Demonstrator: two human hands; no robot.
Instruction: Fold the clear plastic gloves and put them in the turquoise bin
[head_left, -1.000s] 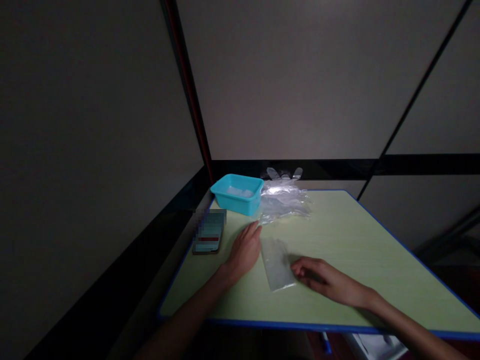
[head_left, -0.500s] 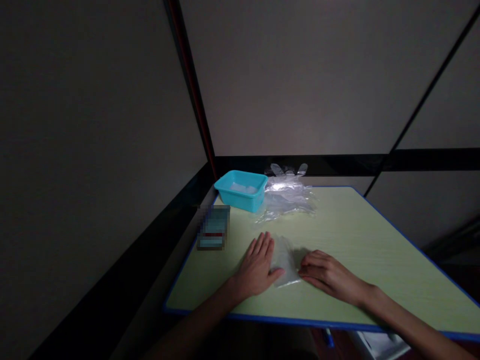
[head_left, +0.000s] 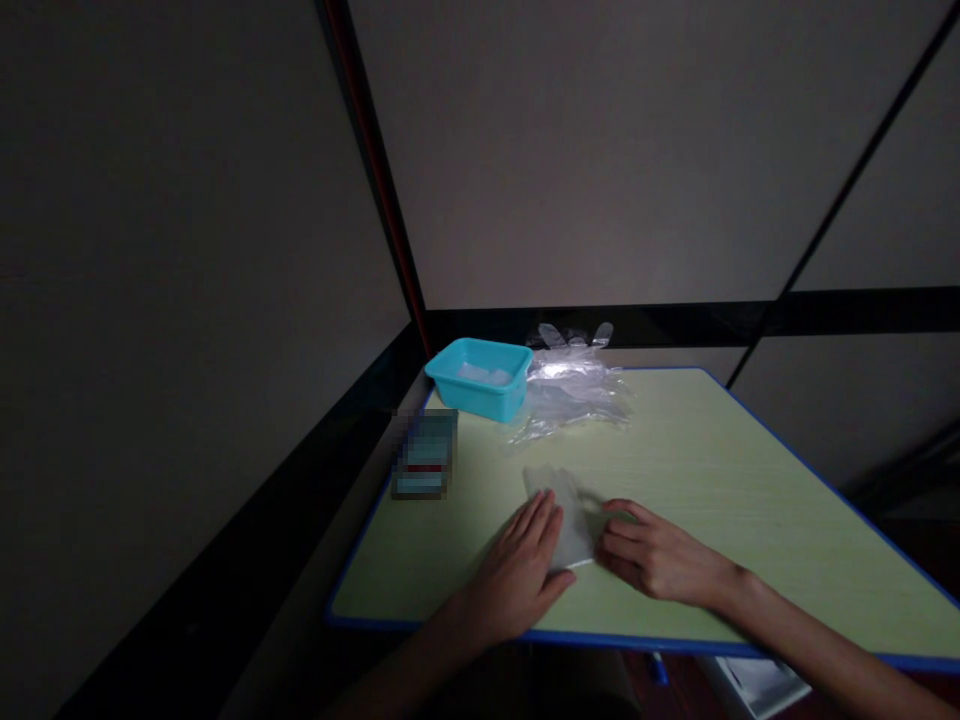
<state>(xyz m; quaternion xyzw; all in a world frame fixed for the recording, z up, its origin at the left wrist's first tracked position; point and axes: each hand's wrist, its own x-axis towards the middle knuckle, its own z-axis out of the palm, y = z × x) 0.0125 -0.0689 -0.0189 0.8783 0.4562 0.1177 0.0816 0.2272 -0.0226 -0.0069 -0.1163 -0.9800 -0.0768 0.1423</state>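
As the left hand lies flat and outstretched on a rectangular, translucent plastic sheet near the front edge of a pale-green, blue-rimmed table, the right hand curls at the sheet's right side, its grip unclear.

Dim grey walls, pale table (blue-edged)

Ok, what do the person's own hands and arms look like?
The left hand and right hand are ungloved, with no ring or watch visible. The forearms are bare, no sleeve in view; fine markings are too dim to tell.
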